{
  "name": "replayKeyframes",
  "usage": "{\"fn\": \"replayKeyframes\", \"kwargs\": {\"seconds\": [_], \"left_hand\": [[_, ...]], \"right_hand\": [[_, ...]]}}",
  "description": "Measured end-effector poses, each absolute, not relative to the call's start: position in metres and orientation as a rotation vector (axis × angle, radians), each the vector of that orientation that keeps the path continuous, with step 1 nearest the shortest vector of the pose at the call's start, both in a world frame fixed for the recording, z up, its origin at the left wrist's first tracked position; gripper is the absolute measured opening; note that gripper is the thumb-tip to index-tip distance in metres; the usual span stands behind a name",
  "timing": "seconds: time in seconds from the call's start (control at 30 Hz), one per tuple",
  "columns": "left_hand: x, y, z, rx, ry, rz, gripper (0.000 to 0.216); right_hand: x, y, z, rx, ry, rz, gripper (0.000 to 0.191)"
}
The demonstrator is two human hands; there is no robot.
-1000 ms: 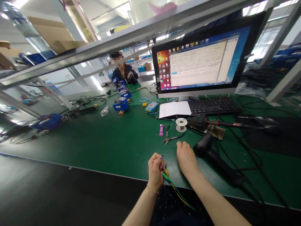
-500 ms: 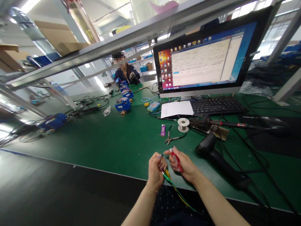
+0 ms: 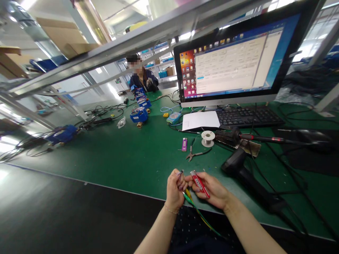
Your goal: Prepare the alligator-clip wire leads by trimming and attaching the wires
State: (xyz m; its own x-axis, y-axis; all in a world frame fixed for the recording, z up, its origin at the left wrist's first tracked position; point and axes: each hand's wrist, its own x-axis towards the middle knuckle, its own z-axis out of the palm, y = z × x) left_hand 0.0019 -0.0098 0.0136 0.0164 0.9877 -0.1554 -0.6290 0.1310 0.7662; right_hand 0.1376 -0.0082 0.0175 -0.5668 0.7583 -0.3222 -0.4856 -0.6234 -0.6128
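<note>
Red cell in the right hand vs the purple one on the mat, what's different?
Colour: the red cell has a red sleeve; the purple cell a purple one. Place: the red cell is held in the right hand, close to the left hand and its wires; the purple cell lies untouched on the green mat, beside the pliers. Pose: red slants, purple lies flat. Both are small cylinders with white print.

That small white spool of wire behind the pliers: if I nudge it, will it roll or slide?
The spool sits flat on one flange, so a nudge would probably slide it, not roll it. It looks small and light, likely easy to tip. Tipped, it might roll toward the pliers.
</note>
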Motion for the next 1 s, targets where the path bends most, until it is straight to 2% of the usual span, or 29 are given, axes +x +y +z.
{"fn": "replayKeyframes", "kwargs": {"seconds": [0.1,0.27,0.43,0.57,0.63,0.8,1.0], "left_hand": [[0.002,-0.010,0.013,0.592,0.789,1.389,0.043],[0.004,-0.010,0.011,0.629,0.785,1.430,0.042],[0.006,-0.013,0.008,0.669,0.820,1.482,0.042],[0.006,-0.015,0.008,0.684,0.831,1.486,0.042],[0.006,-0.014,0.008,0.684,0.826,1.466,0.040],[0.003,-0.011,0.007,0.673,0.793,1.391,0.037],[0.000,-0.011,0.006,0.657,0.754,1.342,0.034]], "right_hand": [[0.138,-0.010,0.019,-0.724,-0.647,2.162,0.024],[0.135,-0.009,0.016,-0.717,-0.723,2.122,0.040],[0.134,-0.009,0.013,-0.733,-0.729,2.159,0.041],[0.134,-0.007,0.014,-0.746,-0.670,2.252,0.061],[0.134,-0.003,0.016,-0.764,-0.661,2.321,0.065],[0.129,0.004,0.020,-0.881,-0.693,2.433,0.066],[0.123,0.005,0.025,-0.986,-0.710,2.420,0.064]]}}
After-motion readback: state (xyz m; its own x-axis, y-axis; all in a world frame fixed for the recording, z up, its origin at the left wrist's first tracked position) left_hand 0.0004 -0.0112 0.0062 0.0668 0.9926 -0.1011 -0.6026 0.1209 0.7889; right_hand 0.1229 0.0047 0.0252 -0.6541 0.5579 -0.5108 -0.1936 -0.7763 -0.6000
